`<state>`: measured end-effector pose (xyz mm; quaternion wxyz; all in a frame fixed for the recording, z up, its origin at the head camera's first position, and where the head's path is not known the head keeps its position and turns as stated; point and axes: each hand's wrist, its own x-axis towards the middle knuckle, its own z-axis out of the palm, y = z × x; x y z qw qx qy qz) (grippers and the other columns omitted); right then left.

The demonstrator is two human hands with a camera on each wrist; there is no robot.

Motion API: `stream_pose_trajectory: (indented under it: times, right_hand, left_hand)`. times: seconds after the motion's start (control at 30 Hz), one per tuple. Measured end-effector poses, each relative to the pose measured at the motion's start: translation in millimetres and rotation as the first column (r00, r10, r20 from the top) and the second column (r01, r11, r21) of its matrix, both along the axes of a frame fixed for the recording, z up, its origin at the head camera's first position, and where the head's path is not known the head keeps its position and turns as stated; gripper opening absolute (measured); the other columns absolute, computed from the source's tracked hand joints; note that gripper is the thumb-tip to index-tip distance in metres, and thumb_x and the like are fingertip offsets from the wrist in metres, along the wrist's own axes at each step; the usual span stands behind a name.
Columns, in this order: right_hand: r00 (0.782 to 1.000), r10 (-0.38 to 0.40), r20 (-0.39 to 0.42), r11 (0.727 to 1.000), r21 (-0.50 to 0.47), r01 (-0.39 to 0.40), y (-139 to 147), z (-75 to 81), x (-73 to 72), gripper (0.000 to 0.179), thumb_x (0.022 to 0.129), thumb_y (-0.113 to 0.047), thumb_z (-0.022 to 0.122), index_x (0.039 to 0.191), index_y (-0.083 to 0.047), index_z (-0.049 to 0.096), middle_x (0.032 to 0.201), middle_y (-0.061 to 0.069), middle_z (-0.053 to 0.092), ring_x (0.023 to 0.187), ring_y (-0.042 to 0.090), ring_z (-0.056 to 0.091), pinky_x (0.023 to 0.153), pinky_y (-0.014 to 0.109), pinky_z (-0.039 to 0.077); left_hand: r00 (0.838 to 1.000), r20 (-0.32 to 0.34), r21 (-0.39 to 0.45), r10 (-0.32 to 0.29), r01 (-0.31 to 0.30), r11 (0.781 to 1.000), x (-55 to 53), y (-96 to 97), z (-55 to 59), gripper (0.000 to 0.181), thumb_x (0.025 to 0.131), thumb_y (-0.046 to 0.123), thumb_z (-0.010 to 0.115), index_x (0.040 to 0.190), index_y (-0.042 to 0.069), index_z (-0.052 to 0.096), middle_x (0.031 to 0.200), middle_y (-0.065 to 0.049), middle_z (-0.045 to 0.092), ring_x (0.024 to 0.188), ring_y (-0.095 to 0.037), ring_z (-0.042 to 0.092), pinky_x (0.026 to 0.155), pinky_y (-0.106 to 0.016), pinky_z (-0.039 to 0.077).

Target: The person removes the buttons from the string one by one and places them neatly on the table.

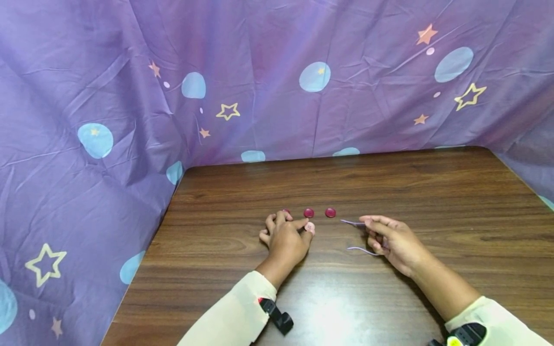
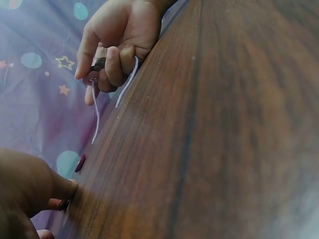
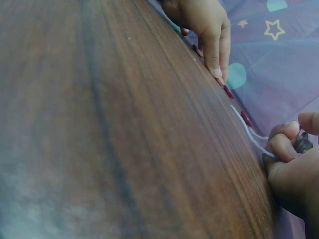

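Note:
My left hand (image 1: 286,241) is low over the table, thumb and forefinger pinching a pale pink button (image 1: 309,227). To its right, my right hand (image 1: 396,245) grips a thin lavender string (image 1: 352,223) whose two ends stick out leftward. In the left wrist view, a reddish button (image 2: 90,78) is threaded on the string at the fingertips, with a dark stack (image 2: 98,64) behind it, partly covered by the fingers. Just beyond the left hand lie dark red buttons: one (image 1: 308,213) by the forefinger, another (image 1: 331,212) farther right, and a third partly hidden behind the fingers.
The brown wooden table (image 1: 225,269) spreads under both hands. A purple curtain (image 1: 268,72) with stars and blue spots hangs along its back and left edges. Cameras on black straps sit at both cuffs.

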<state>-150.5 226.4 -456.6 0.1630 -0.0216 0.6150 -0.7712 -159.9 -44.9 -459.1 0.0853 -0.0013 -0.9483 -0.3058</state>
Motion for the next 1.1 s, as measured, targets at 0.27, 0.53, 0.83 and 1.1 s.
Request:
stream_pose_trajectory:
  times: [0.27,0.53,0.83,1.1]
  right_hand:
    - [1.000,-0.019,0.001,1.000,-0.015,0.019,0,0.4,1.3,0.025,0.115,-0.017,0.055,0.117,-0.024,0.079,0.078,-0.008,0.056,0.062,0.005,0.052,0.054,0.020,0.038]
    - [1.000,-0.015,-0.004,1.000,-0.017,0.015,0,-0.6,1.0,0.025,0.115,-0.015,0.055,0.117,-0.024,0.079,0.076,-0.008,0.056,0.061,0.004,0.052,0.053,0.022,0.031]
    - [1.000,-0.009,-0.004,1.000,-0.009,0.009,-1,0.4,1.3,0.024,0.113,-0.013,0.056,0.118,-0.022,0.078,0.078,-0.008,0.056,0.061,0.004,0.052,0.053,0.021,0.033]
    - [1.000,-0.016,-0.001,1.000,0.002,0.016,-1,1.0,3.1,0.021,0.112,-0.011,0.059,0.120,-0.021,0.076,0.079,-0.009,0.057,0.062,0.004,0.053,0.054,0.018,0.040]
  left_hand:
    - [1.000,0.023,-0.023,-0.006,0.006,1.000,-1.2,0.2,-0.2,0.032,0.098,0.048,0.078,0.128,0.038,0.082,0.127,-0.007,0.060,0.144,-0.044,0.043,0.103,-0.063,0.031]
    - [1.000,0.024,-0.034,-0.013,0.014,0.999,-0.5,-2.3,0.4,0.038,0.091,0.049,0.085,0.128,0.041,0.082,0.126,-0.006,0.060,0.144,-0.044,0.043,0.101,-0.063,0.032]
    - [1.000,-0.019,0.010,-0.019,0.019,1.000,0.8,-6.8,-1.1,0.048,0.084,0.047,0.092,0.129,0.032,0.082,0.127,-0.006,0.062,0.141,-0.040,0.045,0.101,-0.065,0.032]
    - [0.998,-0.055,0.048,-0.026,0.029,0.998,4.1,-10.1,-0.2,0.055,0.075,0.043,0.099,0.126,0.028,0.084,0.128,-0.008,0.068,0.139,-0.040,0.049,0.099,-0.064,0.032]
